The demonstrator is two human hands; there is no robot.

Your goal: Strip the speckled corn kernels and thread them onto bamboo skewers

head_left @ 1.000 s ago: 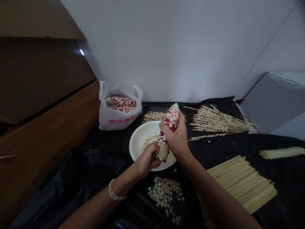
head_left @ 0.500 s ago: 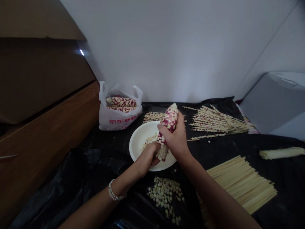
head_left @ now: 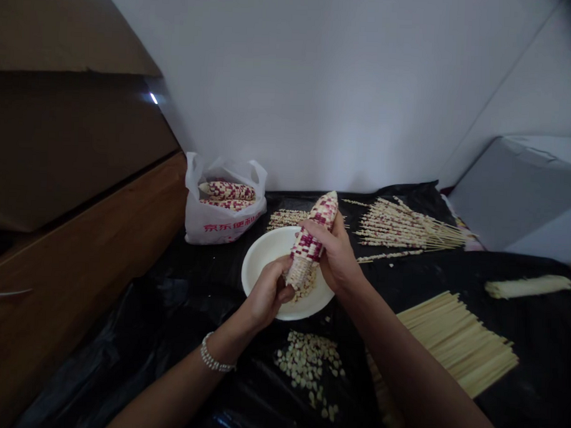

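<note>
Over the white bowl (head_left: 260, 249) with loose kernels (head_left: 304, 293), the right hand (head_left: 339, 253) is curled around the corn cob (head_left: 307, 248) and the left hand (head_left: 268, 293) pinches its lower end, which looks already bare, while the upper part is still covered.

Blk sheet (head_left: 184, 298) w/ bowl (head_left: 258, 266), bag (head_left: 222, 229), kernels (head_left: 307, 358), sticks (head_left: 461, 345).

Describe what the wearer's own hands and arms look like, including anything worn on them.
The left hand and right hand are bare, without gloves. A bracelet of small, pale beads in several strands circles the left wrist; nothing shows on the right wrist. No sleeve is visible on either forearm.
</note>
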